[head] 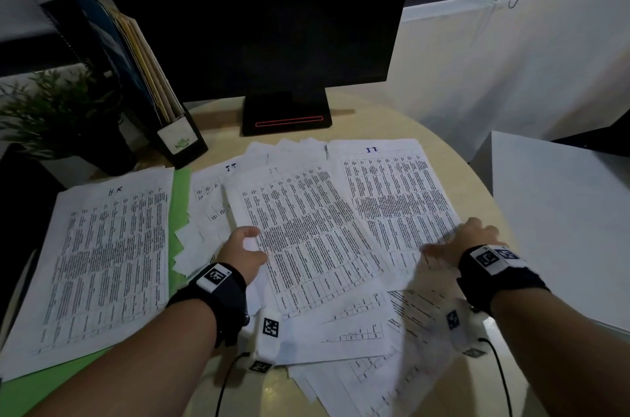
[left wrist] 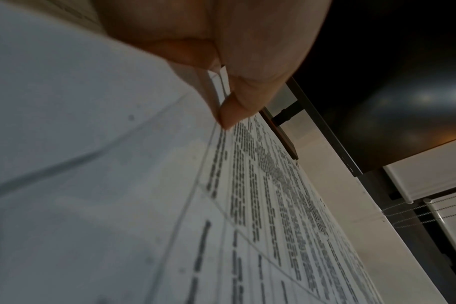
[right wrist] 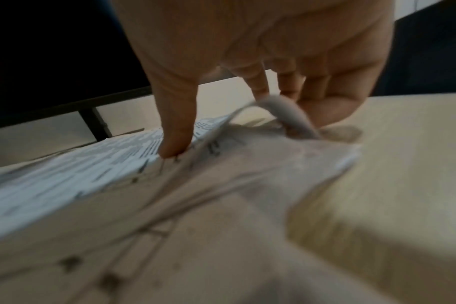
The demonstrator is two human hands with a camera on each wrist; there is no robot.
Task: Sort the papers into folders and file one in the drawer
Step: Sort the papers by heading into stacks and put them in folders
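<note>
Printed sheets lie spread over a round table (head: 361, 113). A stack headed HR (head: 102, 263) rests on a green folder (head: 179, 198) at the left. My left hand (head: 259, 242) pinches the left edge of the middle sheet headed IT (head: 313, 239); in the left wrist view the thumb and a finger of that hand (left wrist: 221, 86) close on that sheet's (left wrist: 273, 205) edge. My right hand (head: 453, 239) holds the lower right edge of another IT sheet (head: 392, 191). Its thumb presses on top while the fingers (right wrist: 286, 92) curl under the lifted edge (right wrist: 281, 111).
A dark monitor (head: 255, 24) stands on its base (head: 286, 116) behind the papers. A black file holder with folders (head: 150, 75) and a potted plant (head: 58, 109) sit at the back left. More loose sheets (head: 358, 331) lie near me. A white cabinet top (head: 562, 212) adjoins the table's right.
</note>
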